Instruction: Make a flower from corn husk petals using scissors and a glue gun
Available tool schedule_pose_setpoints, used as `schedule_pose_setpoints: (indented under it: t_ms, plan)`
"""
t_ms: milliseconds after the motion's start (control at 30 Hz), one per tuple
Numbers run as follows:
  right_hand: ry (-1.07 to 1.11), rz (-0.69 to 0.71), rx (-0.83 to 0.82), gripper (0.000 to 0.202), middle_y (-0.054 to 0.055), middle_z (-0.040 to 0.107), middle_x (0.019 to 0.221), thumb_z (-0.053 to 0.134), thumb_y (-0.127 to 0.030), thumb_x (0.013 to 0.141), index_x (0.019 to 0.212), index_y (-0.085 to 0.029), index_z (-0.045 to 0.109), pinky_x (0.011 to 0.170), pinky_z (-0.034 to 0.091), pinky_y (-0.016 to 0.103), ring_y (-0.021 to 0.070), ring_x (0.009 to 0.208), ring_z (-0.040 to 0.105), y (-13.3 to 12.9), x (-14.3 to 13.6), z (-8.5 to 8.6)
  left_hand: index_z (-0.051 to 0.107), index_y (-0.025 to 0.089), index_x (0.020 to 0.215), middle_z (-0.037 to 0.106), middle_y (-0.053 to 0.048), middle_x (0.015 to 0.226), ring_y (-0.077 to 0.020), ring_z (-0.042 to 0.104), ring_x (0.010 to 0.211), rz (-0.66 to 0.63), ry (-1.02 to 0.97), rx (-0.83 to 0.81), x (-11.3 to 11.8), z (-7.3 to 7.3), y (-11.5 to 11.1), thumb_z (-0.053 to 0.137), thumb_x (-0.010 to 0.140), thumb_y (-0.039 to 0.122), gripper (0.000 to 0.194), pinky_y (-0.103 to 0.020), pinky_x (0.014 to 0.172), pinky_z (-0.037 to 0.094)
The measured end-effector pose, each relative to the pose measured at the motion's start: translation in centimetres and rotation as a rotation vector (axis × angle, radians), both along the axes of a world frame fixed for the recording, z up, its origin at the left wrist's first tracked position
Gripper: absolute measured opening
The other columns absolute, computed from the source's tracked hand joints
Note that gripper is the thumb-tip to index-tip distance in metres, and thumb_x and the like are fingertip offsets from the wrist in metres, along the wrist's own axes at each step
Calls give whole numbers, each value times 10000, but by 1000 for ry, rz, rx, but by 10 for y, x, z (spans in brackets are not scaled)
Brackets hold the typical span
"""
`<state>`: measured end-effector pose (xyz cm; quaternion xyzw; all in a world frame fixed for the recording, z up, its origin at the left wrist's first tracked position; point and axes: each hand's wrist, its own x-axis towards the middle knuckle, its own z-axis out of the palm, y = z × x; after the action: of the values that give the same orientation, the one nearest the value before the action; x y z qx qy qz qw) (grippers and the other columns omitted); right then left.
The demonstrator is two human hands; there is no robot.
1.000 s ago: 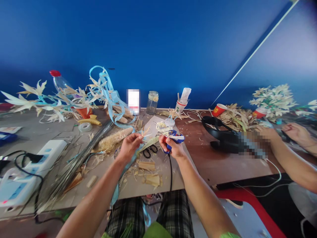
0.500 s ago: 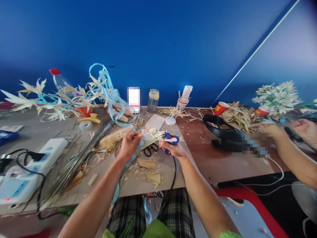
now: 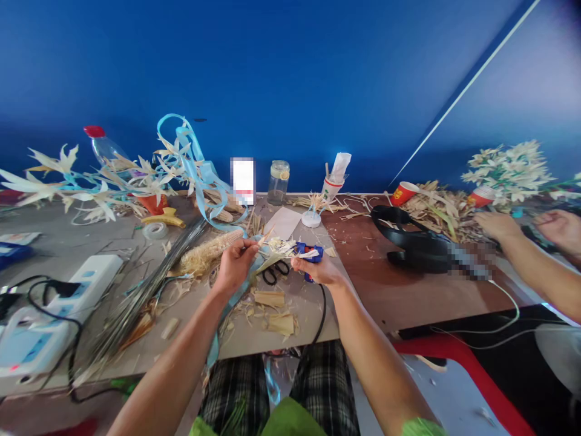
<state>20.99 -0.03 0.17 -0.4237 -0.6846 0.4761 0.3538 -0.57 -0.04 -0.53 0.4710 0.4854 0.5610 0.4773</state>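
Apparently for finer control, the left hand [image 3: 236,263] is pinching a thin husk strip [image 3: 267,234] near its end, leaving the tip free above the table [image 3: 305,301]; the right hand [image 3: 323,270] is gripping a blue glue gun [image 3: 304,248] nearby, with scissors [image 3: 275,272] lying below.

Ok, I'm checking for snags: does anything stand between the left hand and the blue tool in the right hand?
Yes: a bunch of pale strips shows between the left hand and the blue tool in the right hand. Black-handled scissors appear below that gap.
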Motion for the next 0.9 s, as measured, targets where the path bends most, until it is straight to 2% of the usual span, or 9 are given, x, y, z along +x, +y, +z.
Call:
schedule_pose_setpoints:
  t_ms: [367,667,900]
  plan:
    - [-59,15,-7,507,0,506,552,557,-659,691,571,-168,509,503,347,250,107,545,456,-2,-2,9,621,146,707,494,35,552,-82,394,504,21,165,111,0,0,-2,641,691,321,178,-219,496,323]
    - [-44,15,-39,522,-3,485,544,540,-684,682,585,-174,488,456,320,250,94,496,422,1,0,3,641,145,723,550,10,620,-105,448,573,25,227,185,-1,2,-4,620,715,282,139,-226,549,353]
    - [44,19,-26,451,-6,485,544,553,-590,740,589,-169,493,504,354,244,95,518,443,7,3,-5,640,148,704,546,11,621,-100,440,569,17,204,178,0,3,-5,632,700,263,115,-223,548,348]
